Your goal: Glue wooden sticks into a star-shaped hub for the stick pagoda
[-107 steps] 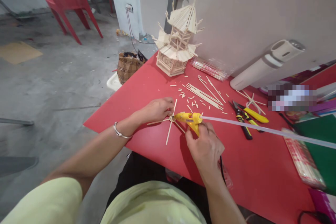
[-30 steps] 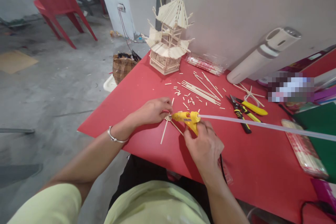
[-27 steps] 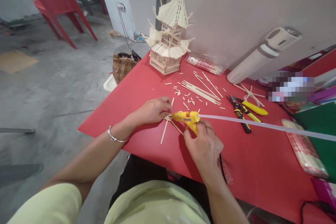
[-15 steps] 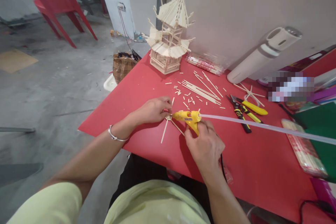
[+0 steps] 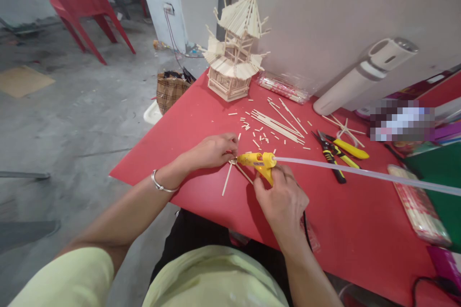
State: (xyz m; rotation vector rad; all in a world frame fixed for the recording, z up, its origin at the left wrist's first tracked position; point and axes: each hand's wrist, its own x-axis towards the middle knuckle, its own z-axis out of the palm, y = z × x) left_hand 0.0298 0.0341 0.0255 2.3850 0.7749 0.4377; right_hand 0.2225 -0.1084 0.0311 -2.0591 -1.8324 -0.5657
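Note:
My right hand [image 5: 283, 194] grips a yellow hot glue gun [image 5: 264, 162] by its handle. A long clear glue stick [image 5: 334, 169] runs out of its back toward the right. The gun's nozzle is at the hub of a small star of thin wooden sticks [image 5: 226, 180] lying on the red table. My left hand [image 5: 216, 149] rests by that hub with thumb and fingertips pinched together. What lies between them is too small and hidden to make out.
A stick-built pagoda [image 5: 236, 53] stands at the table's [image 5: 173, 153] far corner. Loose sticks [image 5: 277, 124] and cut pieces lie beyond my hands. Yellow-black pliers [image 5: 329, 158], a white flask [image 5: 360, 76], a second stick star [image 5: 345, 128] and packed sticks [image 5: 419, 204] are at right.
The view shifts slightly, so the scene sits a little further right. Both hands and the glue gun keep nearly the same place at the stick star's hub.

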